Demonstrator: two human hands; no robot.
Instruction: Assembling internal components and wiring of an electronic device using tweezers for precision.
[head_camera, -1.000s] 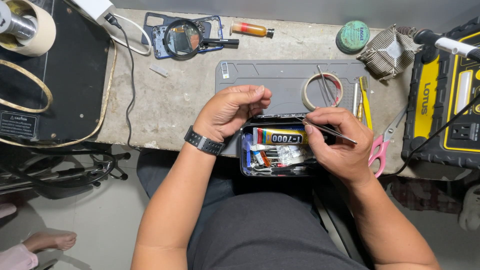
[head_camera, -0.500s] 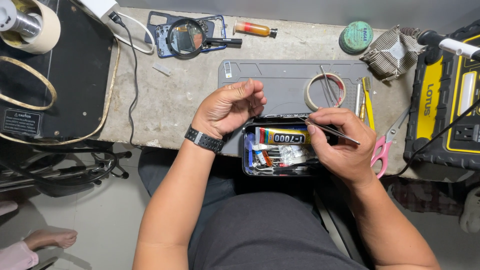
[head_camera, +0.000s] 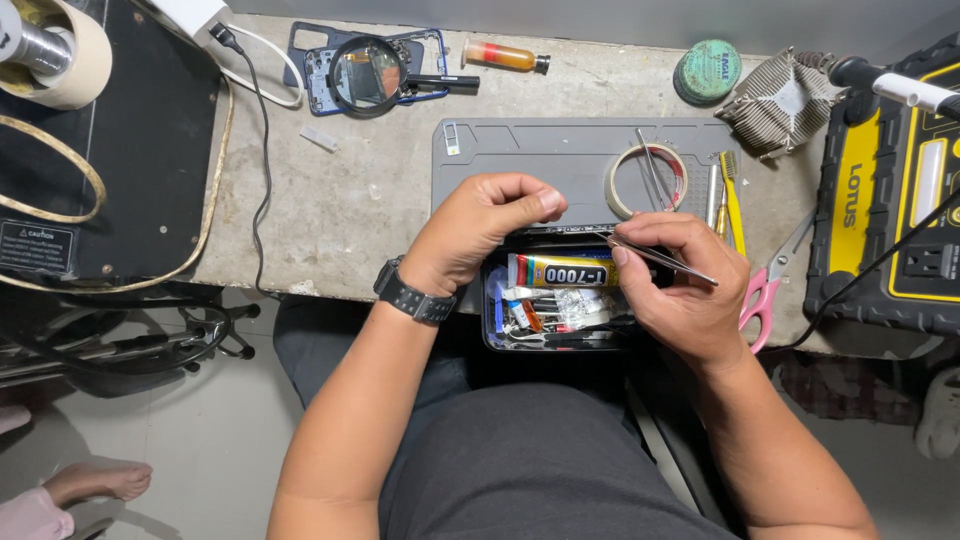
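My left hand (head_camera: 490, 228), with a black watch on the wrist, is curled into a loose fist over the back edge of a small dark parts box (head_camera: 496, 330). Whatever its fingers enclose is hidden. My right hand (head_camera: 690, 300) pinches thin metal tweezers (head_camera: 662, 258), whose tips point left towards my left thumb. In the box lie a glue tube (head_camera: 560, 271) with a yellow and black label and several small packets. The box rests at the bench's front edge, over my lap.
A grey work mat (head_camera: 540, 155) carries a tape ring (head_camera: 648, 180), a yellow toothbrush (head_camera: 735, 205) and metal tools. Pink scissors (head_camera: 765, 285) lie right of my hand. A magnifier on a phone frame (head_camera: 365, 72), a small bottle, a green tin, a heat sink and a yellow-black unit (head_camera: 890, 200) line the back and right.
Both hands stay almost where they were. The tweezers' tips have edged slightly nearer my left hand.
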